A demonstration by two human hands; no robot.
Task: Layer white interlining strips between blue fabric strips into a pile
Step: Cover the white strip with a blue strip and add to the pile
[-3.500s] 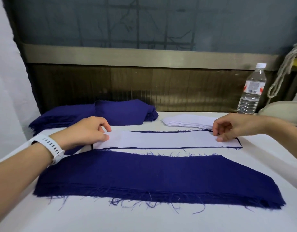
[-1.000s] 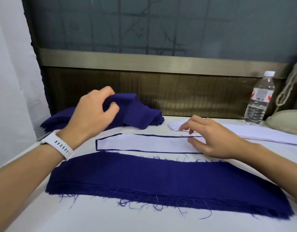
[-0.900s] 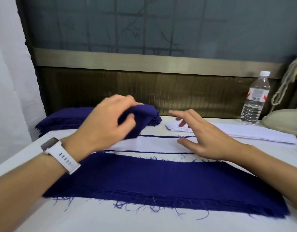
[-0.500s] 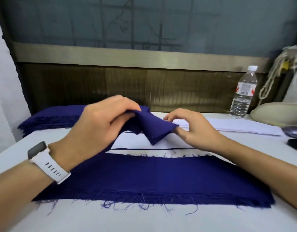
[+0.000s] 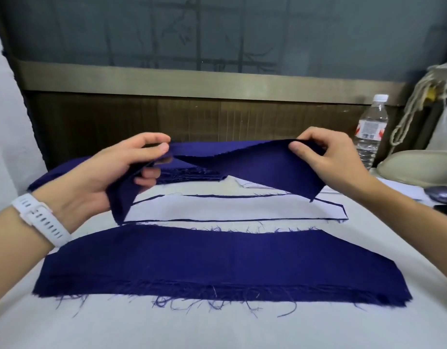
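white surface (image 5: 217, 328) carries one white interlining strip (image 5: 242, 209) lying left-to-right; left hand (image 5: 111, 172) and right hand (image 5: 328, 157) pinch one dark blue fabric strip (image 5: 262, 165), held left-to-right above it.

A garment workshop: stacked blue fabric strips (image 5: 217, 260) lower centre, white interlining pile (image 5: 245, 183) centre right, cloth-covered worktable (image 5: 217, 328).

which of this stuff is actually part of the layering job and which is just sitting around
In the job:
- blue strip, held up by left hand and right hand
- white interlining strip topping the pile
- blue stack behind
- white interlining stack

Lying about:
- water bottle
- rope
- wide blue piece in front, untouched; role unclear
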